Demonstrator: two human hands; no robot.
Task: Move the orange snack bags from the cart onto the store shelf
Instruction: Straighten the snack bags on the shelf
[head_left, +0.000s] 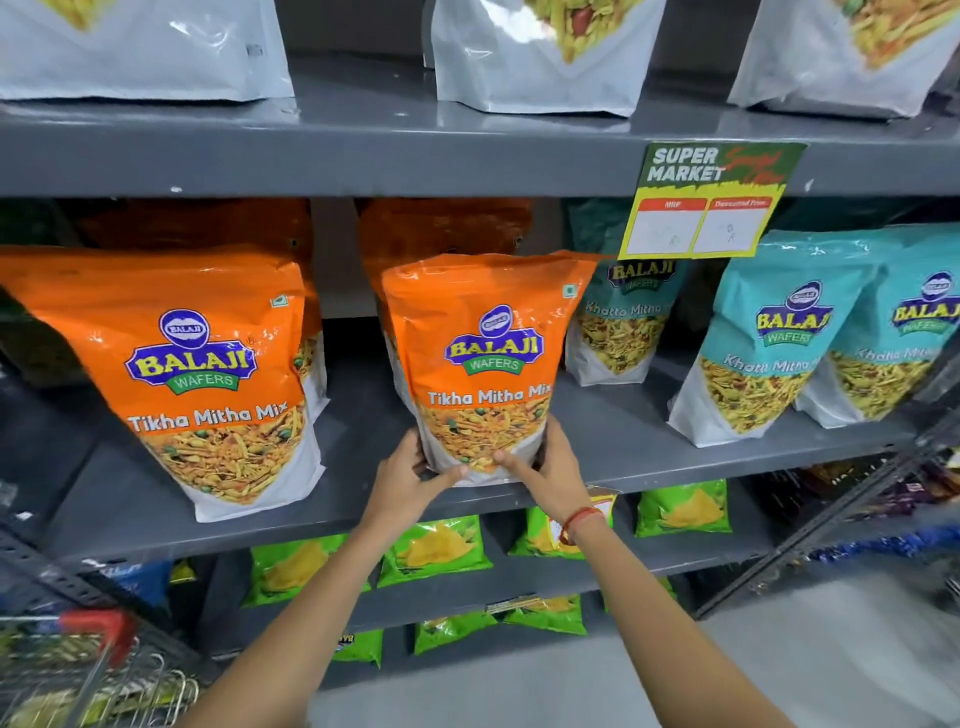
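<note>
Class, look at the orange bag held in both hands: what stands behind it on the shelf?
Behind the orange bag, another orange bag's top shows above it. The rest of that bag is covered, so whether more stand behind cannot be seen.

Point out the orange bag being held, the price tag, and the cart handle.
held orange bag (485, 358), head view, on its logo.
price tag (701, 208), head view, on its middle.
cart handle (98, 623), head view, on the red grip.

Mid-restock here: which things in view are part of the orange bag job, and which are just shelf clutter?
Job:
- orange bag held at its base by left hand and right hand
- orange bag on the left
- grey shelf
- cart

Not the job:
- teal bags
- green packets
- white pouches
- price sign
</note>
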